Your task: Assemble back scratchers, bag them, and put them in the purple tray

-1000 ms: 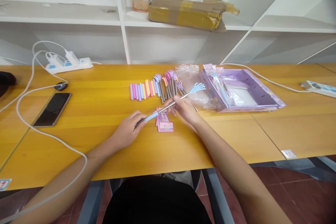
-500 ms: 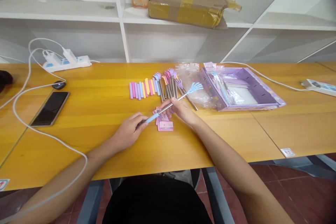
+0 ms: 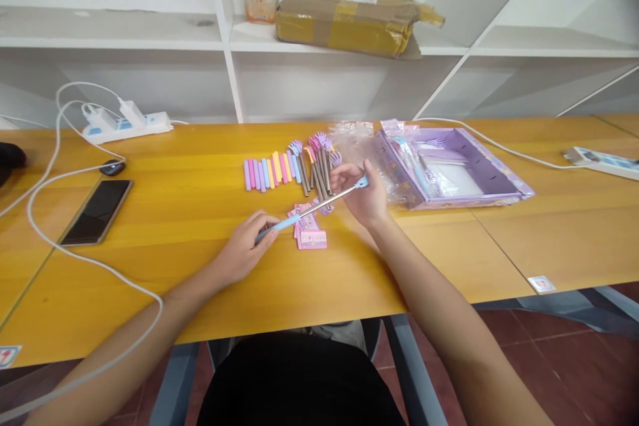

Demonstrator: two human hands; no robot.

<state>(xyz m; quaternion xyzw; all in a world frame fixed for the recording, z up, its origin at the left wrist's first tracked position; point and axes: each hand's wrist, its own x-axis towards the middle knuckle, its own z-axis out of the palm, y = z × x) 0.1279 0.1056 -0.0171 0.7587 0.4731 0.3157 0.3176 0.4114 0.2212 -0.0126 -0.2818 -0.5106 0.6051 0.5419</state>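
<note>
My left hand (image 3: 248,245) is wrapped round the light blue handle of a back scratcher (image 3: 324,204) with a thin metal rod. At the rod's far end, my right hand (image 3: 367,196) closes round the blue claw head, most of which it hides. Below the rod lie several pink cards (image 3: 312,239). Behind are a row of coloured handles (image 3: 269,171) in purple, pink, yellow and blue, and a group of metal rods with claw heads (image 3: 319,163), partly overlapped by my right fingers.
A purple box (image 3: 479,201) with wrapped pieces stands at the right, beside clear plastic bags (image 3: 352,136). At the left are a phone (image 3: 97,213), a power strip (image 3: 130,125) and a looping white cable. A taped parcel (image 3: 349,23) sits on the shelf.
My right hand has moved right along the rod, from its middle to the blue claw head. My left hand keeps hold of the handle. The view has shifted slightly.
</note>
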